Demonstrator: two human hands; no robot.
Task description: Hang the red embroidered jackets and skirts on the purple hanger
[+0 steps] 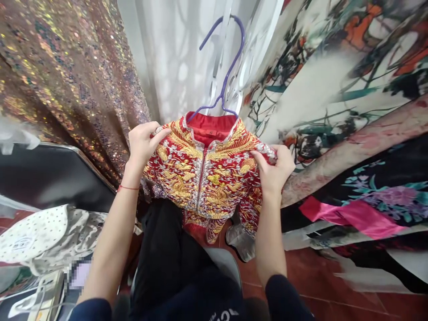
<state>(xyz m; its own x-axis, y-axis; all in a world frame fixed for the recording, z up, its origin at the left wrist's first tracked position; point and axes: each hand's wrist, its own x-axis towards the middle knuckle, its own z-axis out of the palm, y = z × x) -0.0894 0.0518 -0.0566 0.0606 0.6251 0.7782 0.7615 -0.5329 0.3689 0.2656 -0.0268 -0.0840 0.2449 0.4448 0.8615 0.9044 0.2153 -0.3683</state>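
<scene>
Head view: red jacket [207, 178], thick with gold and silver embroidery, held up at chest height in the middle of the frame, on a purple hanger [223, 67] whose hook rises above the collar. Left hand [143, 145] clamped on the jacket's left shoulder, thumb and fingers pinching the beaded edge. Right hand [276, 167] closed on the opposite shoulder, thumb on the front face. Front opening running straight down the centre, sleeves hanging loose below, over the black trousers [167, 249].

Sequinned brown fabric [67, 67] hanging to the left, white curtain [174, 58] behind the hook, printed floral cloth [334, 89] draped on the right, red tiled floor [334, 303] beneath.

To hold well, judging from the grip: keep both pinches level so the collar sits square on the hanger, grip the seam rather than the beadwork to spare the embroidery, and keep the sleeves from snagging on the sequins nearby.
</scene>
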